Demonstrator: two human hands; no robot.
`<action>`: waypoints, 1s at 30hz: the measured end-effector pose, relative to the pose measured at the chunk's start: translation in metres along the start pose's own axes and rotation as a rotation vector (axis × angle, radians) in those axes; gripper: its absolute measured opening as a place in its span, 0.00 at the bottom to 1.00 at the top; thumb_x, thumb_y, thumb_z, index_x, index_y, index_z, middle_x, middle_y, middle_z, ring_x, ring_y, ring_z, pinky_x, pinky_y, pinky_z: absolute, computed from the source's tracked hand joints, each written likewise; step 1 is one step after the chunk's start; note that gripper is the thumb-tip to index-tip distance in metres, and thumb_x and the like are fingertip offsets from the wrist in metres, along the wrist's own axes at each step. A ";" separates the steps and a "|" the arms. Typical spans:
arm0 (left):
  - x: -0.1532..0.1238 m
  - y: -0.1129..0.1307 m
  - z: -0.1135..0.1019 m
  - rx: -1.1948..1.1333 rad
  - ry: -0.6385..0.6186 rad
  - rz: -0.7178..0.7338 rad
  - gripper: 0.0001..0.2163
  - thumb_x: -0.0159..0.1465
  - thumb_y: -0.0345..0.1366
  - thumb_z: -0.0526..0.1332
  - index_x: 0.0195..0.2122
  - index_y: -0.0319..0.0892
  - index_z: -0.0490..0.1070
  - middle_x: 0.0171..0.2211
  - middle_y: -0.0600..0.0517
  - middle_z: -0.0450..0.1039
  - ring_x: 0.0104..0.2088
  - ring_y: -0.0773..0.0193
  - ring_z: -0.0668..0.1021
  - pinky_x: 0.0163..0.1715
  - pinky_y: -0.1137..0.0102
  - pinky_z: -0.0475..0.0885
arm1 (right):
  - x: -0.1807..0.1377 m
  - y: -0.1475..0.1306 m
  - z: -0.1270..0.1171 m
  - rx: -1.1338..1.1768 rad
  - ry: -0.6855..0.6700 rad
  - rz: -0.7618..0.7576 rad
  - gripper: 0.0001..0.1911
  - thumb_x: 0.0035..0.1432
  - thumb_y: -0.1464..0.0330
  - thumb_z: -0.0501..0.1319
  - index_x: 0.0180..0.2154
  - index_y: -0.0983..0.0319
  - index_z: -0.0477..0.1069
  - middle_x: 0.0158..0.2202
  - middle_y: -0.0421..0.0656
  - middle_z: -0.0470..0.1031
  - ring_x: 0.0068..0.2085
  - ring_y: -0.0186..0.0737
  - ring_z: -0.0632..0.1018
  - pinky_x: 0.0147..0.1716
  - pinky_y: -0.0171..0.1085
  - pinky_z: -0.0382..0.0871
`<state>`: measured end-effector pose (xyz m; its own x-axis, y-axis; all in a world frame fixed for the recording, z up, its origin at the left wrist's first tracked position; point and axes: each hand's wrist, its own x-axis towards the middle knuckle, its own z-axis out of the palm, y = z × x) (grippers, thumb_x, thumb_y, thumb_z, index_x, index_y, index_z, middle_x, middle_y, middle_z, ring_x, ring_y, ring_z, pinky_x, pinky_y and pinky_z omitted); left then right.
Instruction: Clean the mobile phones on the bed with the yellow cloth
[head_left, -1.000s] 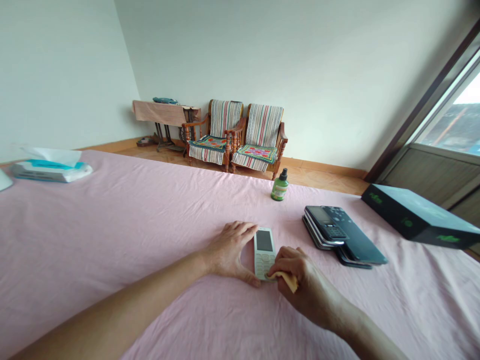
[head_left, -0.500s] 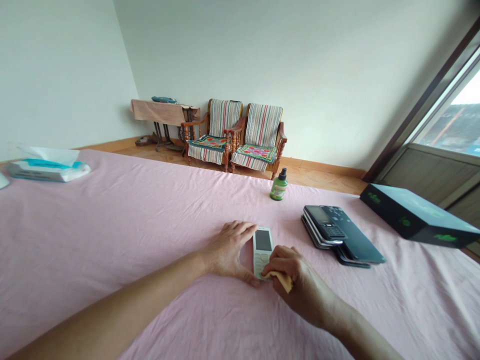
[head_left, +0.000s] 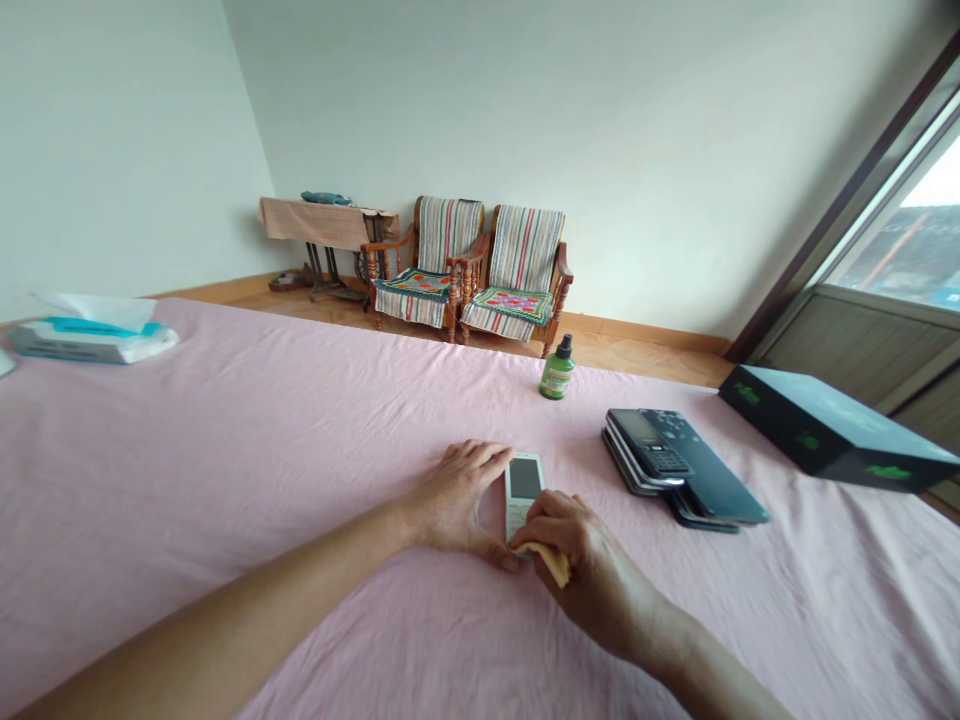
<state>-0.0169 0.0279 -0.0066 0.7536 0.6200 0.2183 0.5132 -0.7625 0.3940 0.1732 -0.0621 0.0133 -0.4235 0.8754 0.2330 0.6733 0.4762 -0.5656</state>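
Observation:
A white keypad phone (head_left: 524,480) lies face up on the pink cloth, its screen showing and its lower keys partly covered. My left hand (head_left: 463,500) grips it from the left, fingertips at its top corner and thumb by its bottom end. Bunched in the closed fingers of my right hand (head_left: 574,540) is a yellow cloth (head_left: 552,562), pressed on the phone's lower keypad.
Right of my hands sits a stack of phones (head_left: 646,455) next to a dark tablet-like slab (head_left: 716,485). A green spray bottle (head_left: 556,370) stands beyond the phone. A black box (head_left: 832,425) is at far right, a tissue pack (head_left: 97,340) at far left.
My right hand has slid slightly left with the yellow cloth across the lower keys. My left hand and the phone stay in place.

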 end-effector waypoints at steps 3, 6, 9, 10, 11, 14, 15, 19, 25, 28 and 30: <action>0.000 0.000 0.000 0.008 0.005 -0.001 0.53 0.40 0.65 0.65 0.63 0.43 0.53 0.60 0.41 0.59 0.57 0.43 0.62 0.57 0.54 0.55 | -0.001 0.001 -0.002 -0.006 0.007 0.000 0.17 0.51 0.83 0.57 0.30 0.55 0.75 0.32 0.38 0.72 0.36 0.37 0.70 0.35 0.35 0.58; 0.000 0.001 0.000 0.013 0.002 0.002 0.52 0.40 0.65 0.65 0.63 0.42 0.53 0.60 0.41 0.59 0.58 0.44 0.62 0.57 0.53 0.54 | -0.002 0.004 -0.002 -0.007 0.017 0.010 0.17 0.48 0.84 0.57 0.29 0.57 0.74 0.32 0.38 0.72 0.36 0.36 0.70 0.36 0.35 0.58; 0.000 0.001 0.000 0.018 -0.001 0.000 0.53 0.40 0.65 0.65 0.63 0.41 0.53 0.60 0.40 0.59 0.58 0.43 0.62 0.58 0.53 0.54 | -0.002 0.004 0.000 0.000 0.018 0.002 0.17 0.51 0.83 0.57 0.30 0.56 0.75 0.33 0.39 0.72 0.36 0.37 0.70 0.35 0.35 0.58; 0.000 0.001 0.000 0.018 -0.002 -0.001 0.53 0.40 0.65 0.66 0.63 0.41 0.53 0.60 0.40 0.59 0.58 0.43 0.62 0.58 0.54 0.54 | -0.002 0.003 0.001 0.000 0.017 -0.004 0.16 0.52 0.82 0.57 0.31 0.55 0.76 0.33 0.39 0.72 0.36 0.37 0.70 0.35 0.35 0.58; 0.000 0.001 0.000 0.017 -0.002 -0.002 0.53 0.40 0.65 0.66 0.63 0.41 0.53 0.60 0.40 0.59 0.58 0.43 0.62 0.58 0.54 0.54 | -0.002 0.003 0.001 -0.001 0.015 -0.009 0.16 0.53 0.82 0.57 0.31 0.55 0.76 0.32 0.39 0.72 0.36 0.37 0.70 0.35 0.35 0.58; 0.000 0.000 0.000 0.009 0.004 -0.001 0.53 0.40 0.65 0.66 0.63 0.42 0.52 0.60 0.40 0.59 0.58 0.43 0.62 0.57 0.53 0.55 | -0.002 0.003 0.000 -0.006 0.007 -0.015 0.16 0.53 0.82 0.58 0.31 0.55 0.76 0.32 0.39 0.72 0.36 0.37 0.70 0.36 0.36 0.58; 0.000 0.000 0.000 0.007 0.006 0.001 0.53 0.40 0.65 0.66 0.63 0.42 0.52 0.60 0.41 0.59 0.58 0.43 0.62 0.57 0.53 0.54 | -0.002 0.003 -0.001 -0.007 0.008 -0.012 0.16 0.52 0.82 0.58 0.31 0.55 0.75 0.32 0.39 0.72 0.36 0.37 0.70 0.36 0.36 0.57; 0.000 0.001 0.000 0.006 -0.002 0.006 0.53 0.40 0.65 0.65 0.63 0.42 0.53 0.60 0.40 0.59 0.58 0.43 0.62 0.57 0.53 0.54 | -0.001 0.003 -0.001 -0.007 0.019 -0.001 0.16 0.51 0.82 0.58 0.30 0.55 0.75 0.32 0.39 0.72 0.36 0.37 0.70 0.36 0.36 0.57; 0.000 0.001 0.000 0.010 0.005 0.005 0.52 0.40 0.65 0.66 0.63 0.42 0.53 0.59 0.41 0.59 0.57 0.43 0.63 0.57 0.54 0.55 | -0.001 0.001 0.001 0.000 0.013 -0.024 0.16 0.53 0.81 0.57 0.31 0.54 0.75 0.32 0.38 0.72 0.36 0.37 0.70 0.36 0.36 0.58; 0.000 0.000 0.000 0.006 0.011 0.012 0.52 0.40 0.65 0.66 0.62 0.43 0.53 0.59 0.41 0.59 0.57 0.43 0.63 0.57 0.54 0.55 | -0.002 0.004 -0.001 0.001 0.026 -0.006 0.16 0.49 0.84 0.58 0.29 0.56 0.74 0.33 0.38 0.72 0.36 0.37 0.70 0.36 0.35 0.58; 0.000 0.000 0.000 0.009 0.009 0.013 0.52 0.41 0.64 0.66 0.62 0.43 0.53 0.60 0.41 0.59 0.58 0.43 0.62 0.57 0.54 0.55 | -0.002 0.005 -0.001 0.002 0.029 -0.009 0.16 0.49 0.83 0.58 0.29 0.56 0.74 0.33 0.38 0.72 0.36 0.37 0.70 0.35 0.35 0.58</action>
<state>-0.0171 0.0276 -0.0067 0.7564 0.6119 0.2311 0.5073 -0.7719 0.3832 0.1776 -0.0611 0.0111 -0.4115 0.8731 0.2612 0.6685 0.4840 -0.5646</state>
